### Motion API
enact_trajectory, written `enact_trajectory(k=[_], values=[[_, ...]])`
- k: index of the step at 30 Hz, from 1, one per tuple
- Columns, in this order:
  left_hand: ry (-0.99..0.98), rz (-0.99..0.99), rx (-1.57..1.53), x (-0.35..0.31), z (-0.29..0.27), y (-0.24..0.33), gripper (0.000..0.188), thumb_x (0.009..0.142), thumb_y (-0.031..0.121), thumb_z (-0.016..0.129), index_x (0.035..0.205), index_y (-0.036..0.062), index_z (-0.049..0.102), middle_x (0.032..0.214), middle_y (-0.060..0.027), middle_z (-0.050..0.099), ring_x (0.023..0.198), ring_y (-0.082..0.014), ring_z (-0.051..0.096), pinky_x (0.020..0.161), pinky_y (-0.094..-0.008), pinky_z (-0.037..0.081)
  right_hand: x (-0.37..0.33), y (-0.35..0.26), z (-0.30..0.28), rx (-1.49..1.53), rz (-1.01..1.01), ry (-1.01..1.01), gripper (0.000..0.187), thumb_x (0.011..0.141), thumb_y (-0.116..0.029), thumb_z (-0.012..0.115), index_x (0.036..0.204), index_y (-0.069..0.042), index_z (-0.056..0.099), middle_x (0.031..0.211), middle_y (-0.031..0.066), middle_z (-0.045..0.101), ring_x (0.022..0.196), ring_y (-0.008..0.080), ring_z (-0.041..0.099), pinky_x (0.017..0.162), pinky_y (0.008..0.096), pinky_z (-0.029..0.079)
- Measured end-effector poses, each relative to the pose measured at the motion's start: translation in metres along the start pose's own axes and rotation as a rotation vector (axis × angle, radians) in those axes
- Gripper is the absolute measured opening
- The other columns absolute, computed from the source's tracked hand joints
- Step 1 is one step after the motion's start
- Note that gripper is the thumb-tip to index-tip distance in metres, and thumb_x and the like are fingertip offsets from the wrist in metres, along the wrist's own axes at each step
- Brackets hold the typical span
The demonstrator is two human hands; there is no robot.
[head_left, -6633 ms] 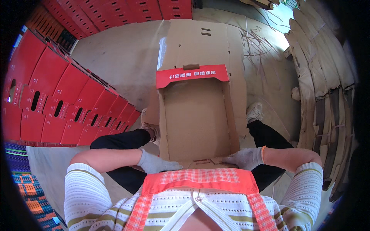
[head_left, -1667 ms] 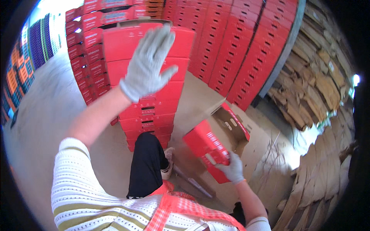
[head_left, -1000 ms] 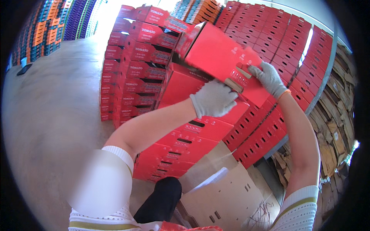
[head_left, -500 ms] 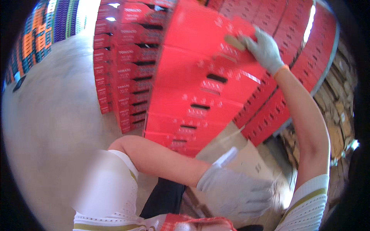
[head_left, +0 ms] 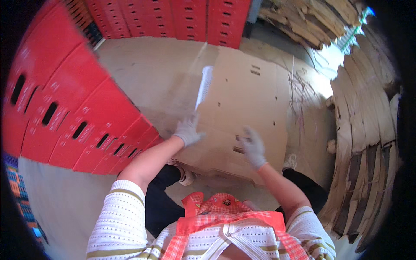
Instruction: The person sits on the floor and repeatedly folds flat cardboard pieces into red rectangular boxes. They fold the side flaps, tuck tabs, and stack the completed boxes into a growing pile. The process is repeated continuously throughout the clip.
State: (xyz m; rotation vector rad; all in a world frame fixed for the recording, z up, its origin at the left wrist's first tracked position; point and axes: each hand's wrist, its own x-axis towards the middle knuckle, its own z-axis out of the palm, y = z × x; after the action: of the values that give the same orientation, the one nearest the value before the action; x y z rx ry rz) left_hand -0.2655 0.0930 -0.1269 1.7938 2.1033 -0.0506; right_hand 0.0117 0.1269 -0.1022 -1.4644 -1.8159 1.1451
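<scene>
A flat brown cardboard sheet (head_left: 249,95) with small slots lies in front of me, at the top of a low pile. My left hand (head_left: 189,132), in a pale glove, is at the sheet's left edge with its fingers spread. Over the near right part of the sheet is my gloved right hand (head_left: 253,148), fingers apart and nothing held; whether it touches the cardboard I cannot tell. Along the sheet's upper left side runs a white strip with printing (head_left: 203,86). On my left rises a stack of red cartons (head_left: 93,110) with dark hand slots.
More red carton stacks (head_left: 151,19) stand at the far side. Piles of flattened brown cardboard (head_left: 359,117) rise on the right, and another cardboard pile (head_left: 299,21) is at the far right. Loose strapping (head_left: 299,93) lies on the floor beside the sheet.
My view has turned from the red cartons to the cardboard sheet. My right hand has left the red carton stack and come down over the sheet; my left hand is now at its left edge.
</scene>
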Motion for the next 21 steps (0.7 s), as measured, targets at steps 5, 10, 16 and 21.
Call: enact_trajectory(k=[5, 10, 16, 21], values=[[0.477, -0.191, -0.559, 0.1, 0.061, -0.006, 0.093, 0.087, 0.054, 0.057, 0.151, 0.0006, 0.016, 0.148, -0.0253, 0.035, 0.135, -0.0361, 0.038, 0.111, -0.0401, 0.031, 0.042, 0.156, -0.13, -0.264, 0.144, 0.494, 0.044, 0.085, -0.017, 0.064, 0.125, 0.0, 0.055, 0.12, 0.0227, 0.06, 0.11, 0.0339, 0.058, 0.096, 0.0395, 0.044], [0.252, -0.392, -0.691, 0.128, 0.065, -0.004, 0.071, 0.091, 0.048, 0.054, 0.138, -0.0043, 0.042, 0.134, -0.0215, 0.054, 0.123, -0.0354, 0.051, 0.1, -0.0431, 0.041, 0.068, 0.183, -0.125, 0.066, 0.325, 0.353, 0.055, 0.086, -0.031, 0.063, 0.129, 0.002, 0.05, 0.123, 0.0257, 0.057, 0.114, 0.0388, 0.054, 0.099, 0.042, 0.042], [0.006, -0.263, -1.329, 0.082, 0.005, -0.039, 0.043, 0.094, 0.036, 0.056, 0.116, -0.0008, 0.062, 0.108, -0.0121, 0.068, 0.092, -0.0231, 0.066, 0.078, -0.0367, 0.053, 0.046, 0.131, -0.163, 0.042, 0.253, 0.197, 0.056, 0.087, -0.036, 0.065, 0.127, 0.002, 0.054, 0.121, 0.0166, 0.062, 0.108, 0.0291, 0.06, 0.094, 0.0383, 0.046], [-0.337, -0.403, -1.798, 0.042, 0.002, -0.05, 0.038, 0.091, 0.027, 0.064, 0.119, 0.0021, 0.061, 0.106, -0.0115, 0.069, 0.087, -0.0216, 0.067, 0.077, -0.0367, 0.056, 0.035, 0.112, -0.207, 0.632, 0.69, -0.163, 0.043, 0.09, -0.027, 0.063, 0.124, -0.001, 0.058, 0.119, 0.0088, 0.063, 0.103, 0.0176, 0.062, 0.09, 0.0314, 0.05]])
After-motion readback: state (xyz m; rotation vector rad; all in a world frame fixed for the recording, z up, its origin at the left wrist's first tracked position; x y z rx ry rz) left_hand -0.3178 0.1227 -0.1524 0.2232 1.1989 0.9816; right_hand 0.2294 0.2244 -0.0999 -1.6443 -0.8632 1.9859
